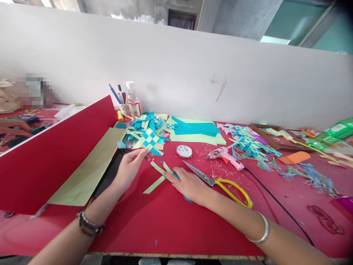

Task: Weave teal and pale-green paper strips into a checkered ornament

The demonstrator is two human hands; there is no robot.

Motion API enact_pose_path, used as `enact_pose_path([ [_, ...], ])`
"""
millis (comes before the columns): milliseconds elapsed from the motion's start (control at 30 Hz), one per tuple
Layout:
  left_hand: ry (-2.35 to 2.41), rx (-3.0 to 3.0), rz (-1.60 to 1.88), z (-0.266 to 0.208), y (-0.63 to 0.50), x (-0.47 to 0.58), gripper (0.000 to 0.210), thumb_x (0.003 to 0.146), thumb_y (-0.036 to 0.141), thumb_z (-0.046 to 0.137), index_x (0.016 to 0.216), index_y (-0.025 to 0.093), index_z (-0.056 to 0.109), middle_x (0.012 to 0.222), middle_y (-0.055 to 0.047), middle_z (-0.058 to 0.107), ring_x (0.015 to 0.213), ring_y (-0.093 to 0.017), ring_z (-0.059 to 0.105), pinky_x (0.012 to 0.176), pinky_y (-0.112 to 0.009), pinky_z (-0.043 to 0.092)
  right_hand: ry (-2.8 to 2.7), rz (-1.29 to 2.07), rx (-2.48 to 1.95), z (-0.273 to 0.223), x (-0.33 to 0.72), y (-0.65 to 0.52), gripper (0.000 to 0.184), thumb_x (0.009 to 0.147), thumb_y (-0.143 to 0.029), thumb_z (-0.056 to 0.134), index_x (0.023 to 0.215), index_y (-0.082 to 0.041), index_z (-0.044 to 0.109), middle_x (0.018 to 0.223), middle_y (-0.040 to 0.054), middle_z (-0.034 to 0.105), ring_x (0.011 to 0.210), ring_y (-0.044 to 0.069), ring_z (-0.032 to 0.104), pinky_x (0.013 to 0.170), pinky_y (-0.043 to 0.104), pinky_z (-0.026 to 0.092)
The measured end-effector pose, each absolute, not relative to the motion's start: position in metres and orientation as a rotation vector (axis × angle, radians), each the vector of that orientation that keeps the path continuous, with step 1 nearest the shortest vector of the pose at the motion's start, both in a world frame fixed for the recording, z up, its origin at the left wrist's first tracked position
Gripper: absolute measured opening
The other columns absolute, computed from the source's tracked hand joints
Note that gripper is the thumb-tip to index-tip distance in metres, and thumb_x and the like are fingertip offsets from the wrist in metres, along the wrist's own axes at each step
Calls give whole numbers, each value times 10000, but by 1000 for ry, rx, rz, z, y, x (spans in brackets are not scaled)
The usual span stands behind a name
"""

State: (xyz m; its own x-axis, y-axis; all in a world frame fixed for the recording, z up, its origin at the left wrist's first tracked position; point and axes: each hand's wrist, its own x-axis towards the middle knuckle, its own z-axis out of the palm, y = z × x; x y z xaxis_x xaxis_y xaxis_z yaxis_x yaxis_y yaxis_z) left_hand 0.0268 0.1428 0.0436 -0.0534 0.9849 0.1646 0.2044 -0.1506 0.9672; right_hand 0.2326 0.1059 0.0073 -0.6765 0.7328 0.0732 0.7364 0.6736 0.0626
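My left hand (132, 166) pinches the corner of a small woven paper piece (151, 139), a checkerboard of teal and pale yellow strips, raised a little in front of a pile of strips. Palm down on the red table, my right hand (190, 185) lies with fingers apart over loose paper strips. Pale yellow strips (154, 184) stick out to its left, and parts of a blue strip (188, 199) show from under it. Just beyond that hand are scissors (212, 181) with yellow handles, their blades pointing away to the left.
A pink glue gun (226, 156) with a black cord, a round white lid (184, 151) and woven paper pieces (249, 141) lie to the right. Teal and yellow sheets (195, 129) lie at the back, beside a bottle (134, 103). A red board (68, 147) stands on the left.
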Motion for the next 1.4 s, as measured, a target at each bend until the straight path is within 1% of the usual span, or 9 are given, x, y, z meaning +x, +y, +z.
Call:
enact_pose_path([
  [233,1325,1444,1263,48,141,29,328,718,396,525,468,186,552,576,-14,586,624,-155,511,623,-226,386,-2721,-26,-1366,10,233,108,304,865,-180,373,1163,-167,431,968,84,525,841,194,542,602,263,441],
  [467,1241,1392,1261,34,150,24,276,747,388,532,612,171,637,538,15,540,574,-116,485,622,-204,384,-2685,191,-1402,10,242,112,231,892,-214,340,1054,-176,500,972,66,568,752,163,581,590,253,419],
  [700,1244,1356,1262,31,152,23,290,744,409,519,661,167,656,669,-22,618,570,-117,484,593,-204,398,-2437,728,-1120,44,254,119,182,889,-254,378,943,-184,536,934,34,604,860,137,553,745,248,410],
  [833,1225,1343,1271,30,152,23,289,737,414,528,670,162,654,649,-20,607,573,-118,480,593,-204,396,-2410,794,-1003,63,240,133,166,873,-268,413,879,-177,552,852,17,602,778,120,545,706,232,406],
  [933,1190,1309,1272,29,153,22,265,725,400,548,658,164,649,603,2,586,561,-107,475,596,-199,388,-2508,743,-918,57,221,146,178,875,-260,405,919,-172,554,906,31,602,841,128,546,751,238,406],
  [1067,1158,1231,1258,28,153,22,243,716,389,572,670,159,637,590,19,569,536,-89,456,569,-189,376,-2544,418,-1106,40,206,151,390,845,-347,445,1177,-142,453,1137,129,516,1037,212,483,861,333,388],
  [1200,1128,1243,1246,29,151,23,270,734,405,561,645,157,618,605,15,566,561,-94,465,591,-193,386,-2457,310,-1429,32,206,135,632,819,-519,391,1288,-99,339,1156,186,495,1087,288,439,888,430,367],
  [1300,1132,1293,1245,29,150,25,279,738,399,557,607,158,607,586,15,560,577,-100,472,609,-195,388,-2467,402,-1407,28,205,122,736,779,-575,415,1341,-133,244,1243,181,435,1161,301,371,912,448,344],
  [1400,1127,1291,1239,27,149,26,265,727,389,568,604,156,602,572,17,555,573,-102,475,616,-199,391,-2602,502,-1180,21,197,119,839,711,-598,503,1375,-236,139,1391,140,248,1270,310,203,964,485,273],
])
